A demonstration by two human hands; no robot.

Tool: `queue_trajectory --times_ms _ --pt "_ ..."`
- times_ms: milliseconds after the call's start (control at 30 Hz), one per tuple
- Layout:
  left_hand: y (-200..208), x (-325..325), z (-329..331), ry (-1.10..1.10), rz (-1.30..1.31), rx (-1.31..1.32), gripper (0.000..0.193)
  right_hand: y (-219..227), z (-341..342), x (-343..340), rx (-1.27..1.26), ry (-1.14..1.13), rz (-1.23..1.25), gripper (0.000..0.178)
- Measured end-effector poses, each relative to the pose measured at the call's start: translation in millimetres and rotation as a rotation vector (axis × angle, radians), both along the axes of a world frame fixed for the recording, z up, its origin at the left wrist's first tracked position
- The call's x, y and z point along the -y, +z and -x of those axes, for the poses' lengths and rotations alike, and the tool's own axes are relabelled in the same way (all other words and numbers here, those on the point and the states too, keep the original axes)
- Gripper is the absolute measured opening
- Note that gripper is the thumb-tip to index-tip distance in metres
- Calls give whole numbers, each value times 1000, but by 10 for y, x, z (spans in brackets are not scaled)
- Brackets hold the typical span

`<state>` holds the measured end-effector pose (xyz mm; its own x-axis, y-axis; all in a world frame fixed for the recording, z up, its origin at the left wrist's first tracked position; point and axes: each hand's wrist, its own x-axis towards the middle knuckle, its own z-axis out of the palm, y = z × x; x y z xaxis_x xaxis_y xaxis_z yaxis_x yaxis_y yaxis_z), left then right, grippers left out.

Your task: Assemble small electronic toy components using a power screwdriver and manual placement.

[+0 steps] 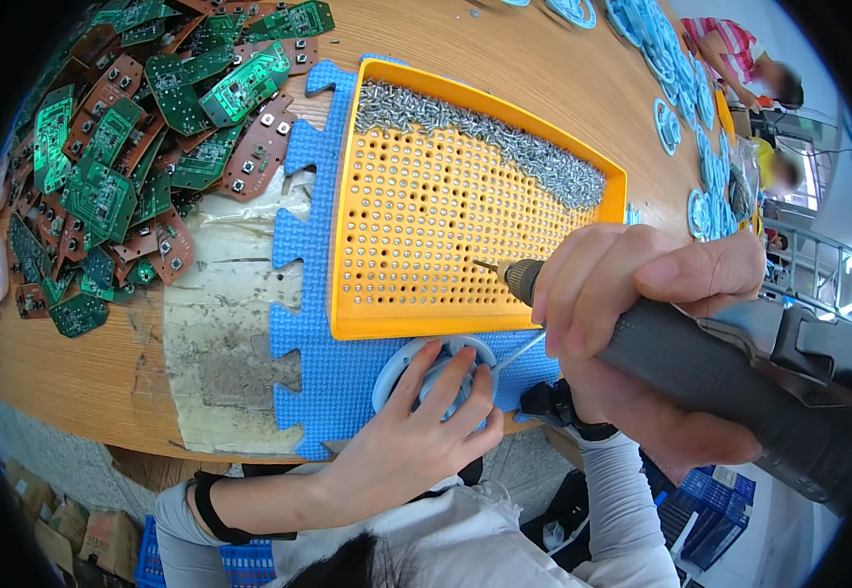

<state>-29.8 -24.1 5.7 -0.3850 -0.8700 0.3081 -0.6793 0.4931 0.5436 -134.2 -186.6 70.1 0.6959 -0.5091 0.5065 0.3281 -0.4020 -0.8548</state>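
My right hand (622, 294) is wrapped round a dark electric screwdriver (720, 367). Its thin bit (486, 266) points left over the lower part of a yellow screw tray (341, 225); whether a screw sits on the tip is too small to tell. Rows of holes in the tray hold small silver screws, and a loose heap of screws (504, 142) lies along its far side. Below the tray, my left hand (416, 446) holds a round light blue plastic housing (385, 387) against the blue foam mat (333, 392), fingers over its top. A pale rod or cord (520, 351) runs right from the housing.
At the left lies a big pile of green and brown circuit boards (102, 186), beside a stained pale sheet (235, 323) on the wooden table (132, 367). More light blue plastic parts (656, 49) line the far right. Other people (735, 59) are beyond them. Boxes stand on the floor.
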Motion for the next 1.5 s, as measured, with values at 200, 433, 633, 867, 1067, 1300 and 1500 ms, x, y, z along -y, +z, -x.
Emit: queue_trajectory --times_ms 200,433,633,867,1067,1300,1500 --pt "15 1 5 -3 15 15 36 -6 6 -6 14 -19 15 82" --pt "-17 -17 -13 -15 -16 -7 42 -8 -16 9 -9 23 47 84" --pt "-1 -6 0 -16 -15 -20 40 43 21 -14 -34 -40 -8 83" --pt "11 2 6 4 9 0 35 -16 -12 109 -31 118 77 83" --pt "-45 -20 3 -9 3 -19 34 188 -57 -162 73 -155 -60 77" --pt "-17 -66 -70 -77 -26 18 50 363 -189 -316 204 243 -111 34" --pt "-21 -76 -89 -106 -67 -34 54 293 -204 -420 -119 259 -115 27"
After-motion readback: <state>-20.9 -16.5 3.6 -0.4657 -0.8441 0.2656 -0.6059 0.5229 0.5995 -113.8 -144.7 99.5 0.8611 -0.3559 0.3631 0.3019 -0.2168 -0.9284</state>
